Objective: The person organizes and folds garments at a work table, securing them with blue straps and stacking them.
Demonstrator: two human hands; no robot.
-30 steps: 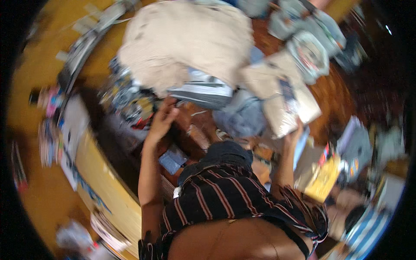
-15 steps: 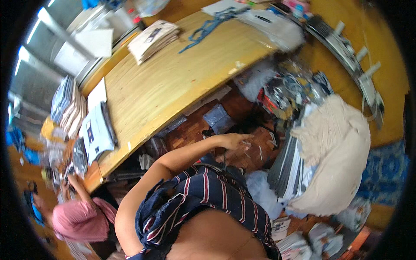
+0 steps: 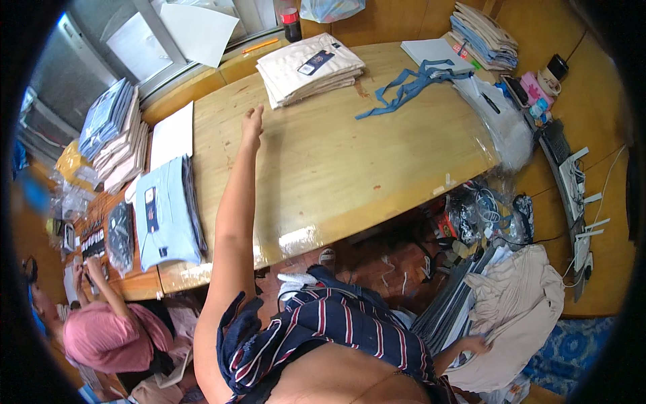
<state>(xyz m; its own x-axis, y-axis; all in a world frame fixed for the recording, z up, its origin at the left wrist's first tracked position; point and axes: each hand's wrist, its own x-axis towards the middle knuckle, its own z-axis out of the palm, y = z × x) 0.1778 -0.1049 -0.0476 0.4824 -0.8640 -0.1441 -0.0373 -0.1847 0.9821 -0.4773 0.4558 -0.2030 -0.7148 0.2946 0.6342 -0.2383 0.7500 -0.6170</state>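
My left hand is stretched out over the wooden table, fingers extended and holding nothing. It is nearest to a stack of folded cream garments with a dark tag on top, just short of its near left corner. Low on the right, my right hand is over a heap of loose cream garments. Its fingers are small and blurred, so whether they grip the cloth is unclear. A pile of light blue folded garments with a dark tag rests at the table's left end.
Blue straps and white sheets lie at the far right of the table. A dark bottle stands behind the cream stack. More folded garments are piled at left, near a person in pink. Cables and plastic crowd the floor.
My left arm has swung from over the floor, beyond the table's near edge, to over the tabletop. My right hand has come into view by the cream heap. The view has shifted.
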